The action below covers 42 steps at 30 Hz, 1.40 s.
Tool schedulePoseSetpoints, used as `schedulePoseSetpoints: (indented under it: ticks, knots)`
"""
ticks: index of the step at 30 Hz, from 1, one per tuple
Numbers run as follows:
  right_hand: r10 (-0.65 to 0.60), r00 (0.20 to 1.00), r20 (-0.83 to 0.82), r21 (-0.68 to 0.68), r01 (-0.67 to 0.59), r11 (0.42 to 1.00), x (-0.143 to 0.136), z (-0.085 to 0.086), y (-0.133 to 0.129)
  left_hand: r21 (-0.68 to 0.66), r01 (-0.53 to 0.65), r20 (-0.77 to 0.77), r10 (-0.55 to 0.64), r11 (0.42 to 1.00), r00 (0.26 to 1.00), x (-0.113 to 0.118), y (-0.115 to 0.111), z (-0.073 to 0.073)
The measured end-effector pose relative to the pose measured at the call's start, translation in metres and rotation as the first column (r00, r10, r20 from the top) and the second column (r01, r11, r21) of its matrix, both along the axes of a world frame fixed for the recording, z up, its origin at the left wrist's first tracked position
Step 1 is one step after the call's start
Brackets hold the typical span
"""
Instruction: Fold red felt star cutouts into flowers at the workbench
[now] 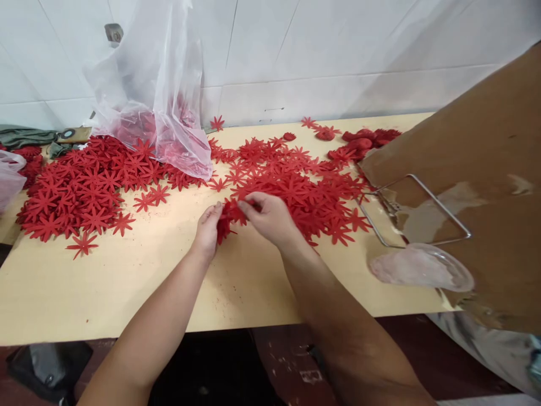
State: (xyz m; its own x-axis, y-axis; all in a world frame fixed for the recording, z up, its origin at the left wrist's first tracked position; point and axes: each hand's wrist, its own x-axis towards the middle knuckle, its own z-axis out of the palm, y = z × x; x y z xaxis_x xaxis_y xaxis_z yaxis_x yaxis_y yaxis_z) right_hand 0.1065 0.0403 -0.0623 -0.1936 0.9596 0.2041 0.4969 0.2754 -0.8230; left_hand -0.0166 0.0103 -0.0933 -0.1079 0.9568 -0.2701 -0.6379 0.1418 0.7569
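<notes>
Pale white wall panels (262,56) rise behind a light yellow bench (160,282) strewn with thin, red, star-shaped pieces. Your left hand (207,230) is clamped on a small bunch of red petalled pieces (228,214), held just in front of the large right-hand heap of red stars (304,194). Your right hand (266,217) has thumb and forefinger together at the bunch's upper edge, but whether that grip has hold of one piece, several or none, you cannot tell from here.

If your left grip slackens, the bunch could fan out and drop among the loose stars. Because the pieces look thin and overlap closely, your right grip might catch two at once, or bend a petal if you tug at its tip. Your right forearm passes close to the heap's near side, so a careless sweep could scatter stars towards you. Shifting the translucent plastic bag (181,124) might drag pieces off the left-hand heap of red stars (80,186) against it.

Your left fingers behind the bunch are hidden, so its thickness and count stay uncertain. Creased plastic blurs the bag's red contents. At your right, the big brown cardboard sheet (477,141) is cut off by the view's edge, and what the shallow clear plastic tray (409,268) holds is hard to make out.
</notes>
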Motion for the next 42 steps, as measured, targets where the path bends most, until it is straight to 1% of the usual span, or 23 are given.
schedulePoseSetpoints:
  ticks: [2, 4, 5, 6, 7, 8, 9, 11, 12, 13, 14, 15, 17, 20, 21, 23, 25, 29, 31, 34, 37, 40, 42]
  knots:
    - [-0.185, 0.983, 0.015, 0.076, 0.184, 0.980, 0.016, -0.001, 0.015, -0.038, 0.018, 0.065, -0.015, 0.999, 0.998, -0.002, 0.001, 0.001]
    - [-0.370, 0.925, 0.086, 0.178, 0.352, 0.919, 0.034, -0.002, 0.027, -0.095, 0.018, 0.135, -0.005, 0.995, 0.991, -0.003, 0.002, 0.004]
    - [-0.435, 0.891, 0.133, 0.235, 0.398, 0.887, 0.041, -0.001, 0.029, -0.121, 0.015, 0.164, 0.005, 0.993, 0.986, -0.003, 0.002, 0.005]
    - [-0.464, 0.867, 0.182, 0.282, 0.406, 0.869, 0.044, -0.001, 0.028, -0.142, 0.008, 0.187, 0.019, 0.990, 0.982, -0.003, 0.003, 0.007]
    - [-0.454, 0.862, 0.226, 0.311, 0.378, 0.872, 0.044, -0.001, 0.025, -0.155, 0.009, 0.201, 0.023, 0.988, 0.979, -0.003, 0.003, 0.008]
    - [-0.407, 0.878, 0.252, 0.317, 0.323, 0.892, 0.040, -0.001, 0.019, -0.160, 0.013, 0.211, 0.022, 0.987, 0.977, -0.002, 0.002, 0.010]
    - [-0.327, 0.910, 0.256, 0.297, 0.248, 0.922, 0.033, -0.001, 0.011, -0.156, 0.019, 0.218, 0.015, 0.988, 0.976, -0.002, 0.002, 0.011]
    - [-0.130, 0.967, 0.217, 0.210, 0.083, 0.974, 0.014, -0.003, -0.003, -0.128, 0.044, 0.224, -0.014, 0.991, 0.974, -0.003, 0.001, 0.012]
    - [-0.054, 0.980, 0.194, 0.167, 0.021, 0.986, 0.004, -0.004, -0.008, -0.109, 0.057, 0.221, -0.032, 0.992, 0.975, -0.003, 0.001, 0.012]
    - [-0.006, 0.984, 0.177, 0.134, -0.018, 0.991, -0.005, -0.005, -0.011, -0.091, 0.065, 0.216, -0.044, 0.994, 0.976, -0.004, 0.000, 0.012]
    - [0.015, 0.987, 0.161, 0.114, -0.034, 0.993, -0.011, -0.007, -0.011, -0.080, 0.067, 0.206, -0.050, 0.995, 0.977, -0.004, 0.000, 0.012]
    - [0.021, 0.991, 0.133, 0.104, -0.035, 0.994, -0.016, -0.008, -0.010, -0.074, 0.068, 0.189, -0.053, 0.995, 0.981, -0.005, -0.001, 0.012]
    - [-0.003, 1.000, 0.019, 0.092, 0.001, 0.996, -0.017, -0.011, -0.004, -0.066, 0.095, 0.133, -0.085, 0.993, 0.987, -0.006, -0.002, 0.011]
    - [-0.096, 0.976, -0.197, 0.028, 0.104, 0.994, -0.008, -0.015, 0.004, -0.047, 0.180, 0.020, -0.179, 0.983, 0.984, -0.005, -0.002, 0.008]
    - [-0.129, 0.962, -0.243, -0.001, 0.132, 0.991, -0.005, -0.017, 0.005, -0.044, 0.190, -0.006, -0.191, 0.981, 0.982, -0.005, -0.001, 0.007]
    - [-0.163, 0.939, -0.303, -0.053, 0.154, 0.987, -0.002, -0.018, 0.006, -0.038, 0.167, -0.031, -0.168, 0.985, 0.985, -0.003, 0.000, 0.004]
    - [-0.174, 0.928, -0.331, -0.077, 0.157, 0.985, -0.002, -0.019, 0.004, -0.028, 0.148, -0.039, -0.149, 0.989, 0.988, -0.002, 0.000, 0.003]
    - [-0.183, 0.927, -0.328, -0.076, 0.167, 0.983, -0.011, -0.018, 0.000, 0.030, 0.194, -0.102, -0.190, 0.981, 0.977, 0.000, -0.002, 0.005]
    - [-0.190, 0.929, -0.317, -0.105, 0.165, 0.981, -0.015, -0.019, -0.002, 0.056, 0.186, -0.129, -0.178, 0.981, 0.976, 0.001, -0.004, 0.006]
    - [-0.187, 0.929, -0.320, -0.168, 0.138, 0.976, -0.017, -0.021, -0.003, 0.022, 0.143, -0.139, -0.139, 0.989, 0.981, 0.003, -0.004, 0.007]
    - [-0.179, 0.908, -0.379, -0.210, 0.104, 0.972, -0.013, -0.026, 0.000, -0.014, 0.097, -0.168, -0.098, 0.995, 0.981, 0.004, -0.003, 0.007]
    - [-0.183, 0.881, -0.437, -0.174, 0.117, 0.978, -0.008, -0.030, 0.003, -0.010, 0.054, -0.193, -0.055, 0.999, 0.980, 0.005, -0.002, 0.007]
    - [-0.159, 0.873, -0.462, -0.146, 0.102, 0.984, -0.005, -0.030, 0.005, -0.015, 0.048, -0.202, -0.050, 0.999, 0.978, 0.005, -0.002, 0.008]
